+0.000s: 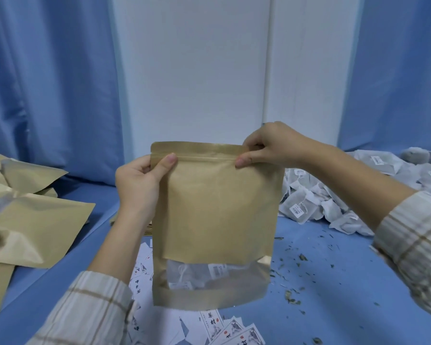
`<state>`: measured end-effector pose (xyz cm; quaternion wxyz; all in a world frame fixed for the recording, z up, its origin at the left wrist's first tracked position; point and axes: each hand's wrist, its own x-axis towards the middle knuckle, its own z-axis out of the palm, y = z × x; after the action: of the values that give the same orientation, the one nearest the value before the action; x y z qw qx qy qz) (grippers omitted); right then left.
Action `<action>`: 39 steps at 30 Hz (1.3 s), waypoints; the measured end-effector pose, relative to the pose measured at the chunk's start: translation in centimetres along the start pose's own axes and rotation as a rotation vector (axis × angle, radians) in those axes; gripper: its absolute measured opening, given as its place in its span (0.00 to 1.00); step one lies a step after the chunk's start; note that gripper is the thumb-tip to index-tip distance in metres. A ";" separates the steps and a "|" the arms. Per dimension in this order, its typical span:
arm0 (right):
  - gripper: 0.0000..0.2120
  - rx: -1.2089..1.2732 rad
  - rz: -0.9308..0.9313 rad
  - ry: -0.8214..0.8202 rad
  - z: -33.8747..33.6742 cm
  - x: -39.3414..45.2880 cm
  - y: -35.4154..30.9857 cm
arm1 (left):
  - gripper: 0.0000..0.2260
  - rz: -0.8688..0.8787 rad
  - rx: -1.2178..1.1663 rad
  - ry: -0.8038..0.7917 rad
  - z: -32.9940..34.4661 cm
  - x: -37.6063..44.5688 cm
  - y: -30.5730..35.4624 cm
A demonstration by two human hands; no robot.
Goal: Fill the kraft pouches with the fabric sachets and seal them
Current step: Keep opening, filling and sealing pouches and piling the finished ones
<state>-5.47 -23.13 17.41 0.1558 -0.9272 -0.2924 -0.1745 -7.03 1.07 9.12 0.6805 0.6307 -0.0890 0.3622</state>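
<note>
The pouch (217, 220) is pinched at its zip line from both sides. At the left end, the thumb (166, 161) of the left hand (137, 185) is pressed flat on the front face, with the other fingers curled behind the edge. At the right end, the thumb and forefinger of the right hand (269, 145) are closed on the strip just below the top rim, the remaining fingers bunched above it. Both wrists are covered further back by checked sleeves (90, 312).

The pouch is held upright in the air above the blue table (334, 282), clear of the surface. Through its clear window (209, 276) near the bottom, white sachets (184, 275) with strings and tags are seen inside.

Under and in front of the pouch, printed cards (232, 329) are scattered on the table. To the left, a pile of other kraft pouches (33, 225) is lying flat and crumpled. To the right, a heap of loose sachets (334, 195) is spread along the table's far side, and dried herb crumbs (296, 277) are strewn near it. Blue curtains (47, 83) and a white door (197, 70) are seen behind.
</note>
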 end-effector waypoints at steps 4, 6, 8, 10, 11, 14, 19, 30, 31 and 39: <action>0.23 0.012 0.047 -0.018 -0.4 -0.8 0.8 | 0.09 -0.003 -0.027 0.026 -0.8 -0.1 -0.1; 0.23 0.000 0.046 0.006 -0.4 -1.0 0.9 | 0.07 -0.010 -0.042 0.037 -0.9 -0.2 -0.1; 0.22 0.050 0.054 0.029 -0.5 -1.3 1.3 | 0.05 -0.019 -0.055 0.071 -1.2 -0.1 -0.2; 0.15 0.082 0.071 0.024 -0.7 -1.8 1.7 | 0.04 -0.023 -0.055 0.083 -1.9 0.1 -0.2; 0.13 0.095 0.077 0.032 -0.7 -2.0 1.8 | 0.04 -0.022 -0.048 0.072 -2.1 0.1 -0.2; 0.12 0.148 0.099 0.083 -0.5 -2.5 2.0 | 0.06 -0.019 -0.060 0.060 -2.2 0.0 0.0; 0.16 0.164 0.072 0.054 0.6 -1.8 0.2 | 0.07 -0.003 -0.078 0.030 -1.2 -0.8 0.1; 0.08 0.079 -0.022 0.134 0.9 0.2 -3.4 | 0.04 0.034 -0.135 -0.030 -0.4 -2.4 0.6; 0.07 0.081 -0.026 0.148 1.1 0.3 -3.5 | 0.04 0.034 -0.140 -0.029 -0.4 -2.5 0.6; 0.25 0.081 0.065 0.120 1.0 -1.7 -1.6 | 0.07 0.072 -0.073 -0.009 -1.7 -2.3 1.2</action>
<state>-7.51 -22.31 16.10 0.2159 -0.9171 -0.2589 -0.2128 -9.97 1.70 8.47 0.6892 0.6035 -0.1277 0.3802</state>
